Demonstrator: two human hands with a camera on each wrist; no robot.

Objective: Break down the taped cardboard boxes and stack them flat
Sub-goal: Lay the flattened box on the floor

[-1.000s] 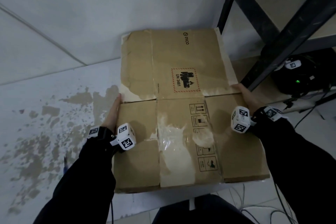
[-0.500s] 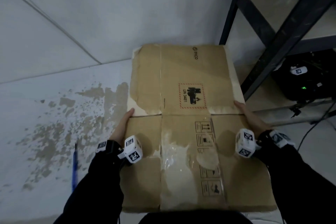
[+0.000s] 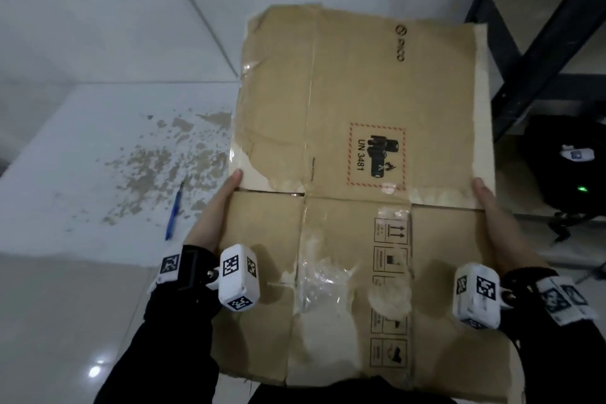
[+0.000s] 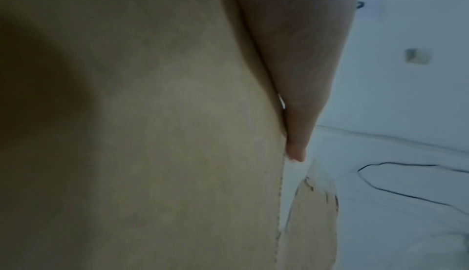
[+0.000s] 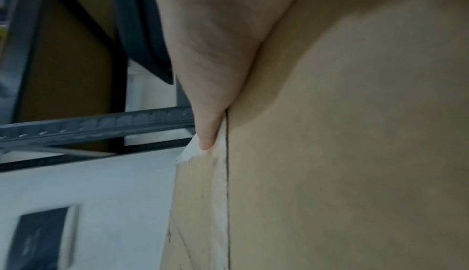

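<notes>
Hands (image 3: pixel 213 216) hold flattened box (image 3: pixel 360 92) beside shelf (image 3: pixel 537 52)

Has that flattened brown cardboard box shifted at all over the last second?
Cannot tell. The flattened brown cardboard box looks larger, but the blue pen and black metal shelf frame shifted too, so the head camera moved.

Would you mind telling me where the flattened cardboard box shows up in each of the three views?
Head: the flattened cardboard box fills the centre, held at both side edges.
Left wrist: it covers the left two-thirds.
Right wrist: it covers the right half.
Shared landmark: the crease between panels, where both thumb tips sit.
</notes>
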